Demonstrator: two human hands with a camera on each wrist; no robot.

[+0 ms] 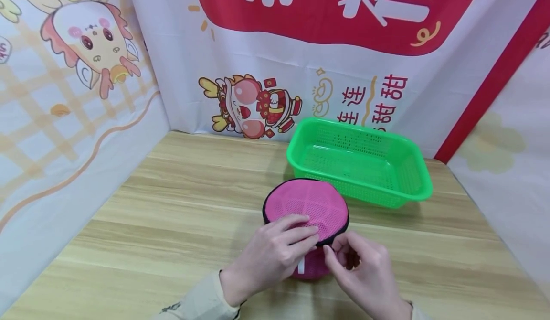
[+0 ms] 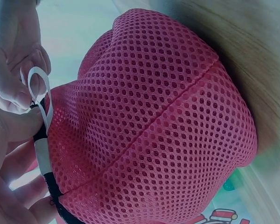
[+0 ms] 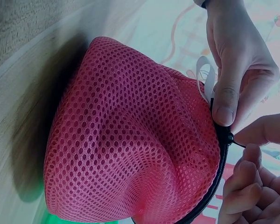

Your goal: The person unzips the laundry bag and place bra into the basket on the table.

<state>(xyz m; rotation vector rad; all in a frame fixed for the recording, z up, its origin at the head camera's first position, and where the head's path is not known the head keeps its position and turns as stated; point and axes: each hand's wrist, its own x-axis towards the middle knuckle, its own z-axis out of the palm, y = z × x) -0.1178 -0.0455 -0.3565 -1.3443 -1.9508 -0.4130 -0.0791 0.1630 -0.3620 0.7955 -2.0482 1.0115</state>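
Note:
A pink mesh laundry bag [image 1: 305,200] with a black zippered rim stands on the wooden table, its round top facing up. My left hand [image 1: 275,248] holds the near rim, fingers over the top and thumb on the front. Beside it, my right hand [image 1: 365,267] pinches the small black zipper pull [image 3: 238,144], which shows in the right wrist view. A white fabric loop [image 3: 205,77] sticks out of the rim near the left thumb. The side wall [image 2: 154,107] of the bag bulges, with a seam across it. What the bag contains cannot be made out.
Behind the bag, to the right, stands a green plastic basket [image 1: 361,181] with perforated sides. Printed cloth [image 1: 172,62] hangs at the back and both sides of the wooden table [image 1: 172,205].

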